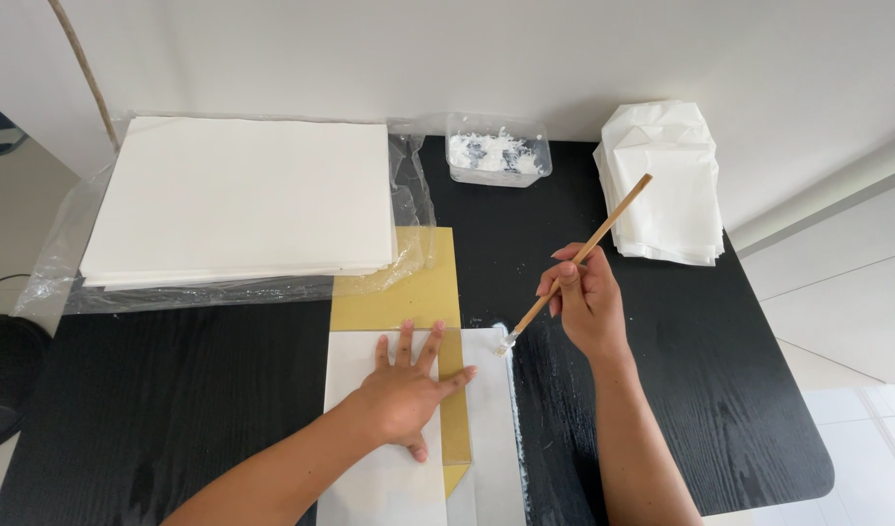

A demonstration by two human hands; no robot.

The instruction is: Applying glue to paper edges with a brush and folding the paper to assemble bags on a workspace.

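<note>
So, my left hand (404, 390) is pressed flat, fingers spread wide, on the white sheet (389, 468) lying over the gold paper (413, 292) at the near edge of the black surface (175, 390). My right hand (586, 302) pinches a thin wooden brush (576, 263), its wet tip touching the sheet's top right corner. Paper that thin looks floppy and easy to tear when damp, so I'd handle it by the dry edges. The glue tub (496, 151) sits at the back.

We see a black table (204, 390): paper stack (243, 200) at its back left corner, glue tub (497, 151) at back edge, folded sheets (662, 185) back right, yellow board (409, 292) near front edge.
</note>
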